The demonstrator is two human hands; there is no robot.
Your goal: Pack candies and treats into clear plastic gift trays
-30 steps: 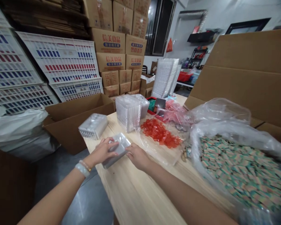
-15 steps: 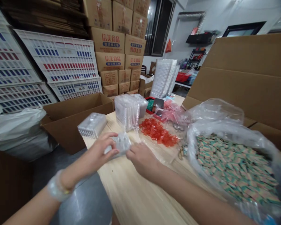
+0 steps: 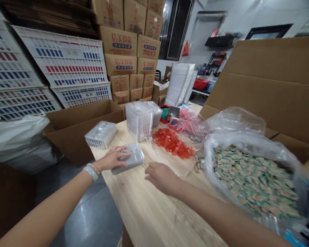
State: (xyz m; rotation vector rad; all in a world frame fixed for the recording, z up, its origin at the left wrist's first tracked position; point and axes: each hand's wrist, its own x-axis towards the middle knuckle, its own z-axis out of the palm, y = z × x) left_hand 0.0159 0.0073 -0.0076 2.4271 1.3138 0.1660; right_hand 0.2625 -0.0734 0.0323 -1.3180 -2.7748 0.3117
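A clear plastic box lies tilted at an angle near the table's left edge. My left hand grips it from the left, fingers spread over its top. Just right of the box, my right hand hovers over the table, apart from it, its fingers loosely bent and slightly apart; I see nothing in them. Behind the box rises a stack of clear plastic trays, with a lower stack to the left. A pile of red-wrapped small pieces lies beyond my right hand.
A large clear bag of green-and-tan packets occupies the right side, before a raised cardboard flap. An open carton adjoins the table's left edge. Tall tray stacks stand at the back. White crates line the left.
My right hand has drawn away from the box, slightly right and down. The box shows more of its smooth surface, and my left hand lies flatter over it.
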